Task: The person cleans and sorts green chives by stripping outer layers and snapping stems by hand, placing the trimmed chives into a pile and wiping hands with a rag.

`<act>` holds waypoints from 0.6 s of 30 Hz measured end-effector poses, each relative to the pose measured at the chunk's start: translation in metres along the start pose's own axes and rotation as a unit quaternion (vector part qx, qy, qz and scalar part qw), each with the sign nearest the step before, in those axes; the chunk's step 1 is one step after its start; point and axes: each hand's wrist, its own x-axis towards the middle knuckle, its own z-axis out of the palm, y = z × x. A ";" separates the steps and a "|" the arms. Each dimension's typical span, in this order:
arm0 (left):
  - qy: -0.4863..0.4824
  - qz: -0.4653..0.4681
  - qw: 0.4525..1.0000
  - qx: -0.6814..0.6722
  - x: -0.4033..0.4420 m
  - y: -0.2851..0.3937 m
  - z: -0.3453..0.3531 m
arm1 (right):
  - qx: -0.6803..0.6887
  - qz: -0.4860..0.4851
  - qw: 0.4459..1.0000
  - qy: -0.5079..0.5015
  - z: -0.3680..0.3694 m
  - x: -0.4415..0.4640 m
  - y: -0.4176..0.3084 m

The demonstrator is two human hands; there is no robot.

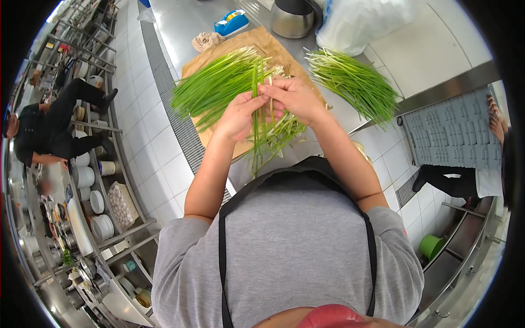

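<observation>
The left hand and the right hand meet above a flat sheet of brown paper on the stainless-steel surface. The fingers of the left hand are closed in a pinch on long, slender green stalks, which hang downward. The fingers of the right hand are curled nearly closed beside the same stalks; the exact grip cannot be told. A large pile of green stalks with pale ends lies to the left on the sheet. Loose green trimmings lie below the hands. A second green bundle lies to the right.
</observation>
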 end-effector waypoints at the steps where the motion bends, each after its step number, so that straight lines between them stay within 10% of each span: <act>1: 0.000 -0.006 1.000 -0.008 0.001 -0.001 -0.001 | 0.007 0.002 1.000 0.005 0.002 0.000 0.002; 18: 0.074 -0.070 0.991 0.087 0.007 -0.018 0.007 | 0.307 -0.009 0.937 0.169 0.035 -0.005 0.025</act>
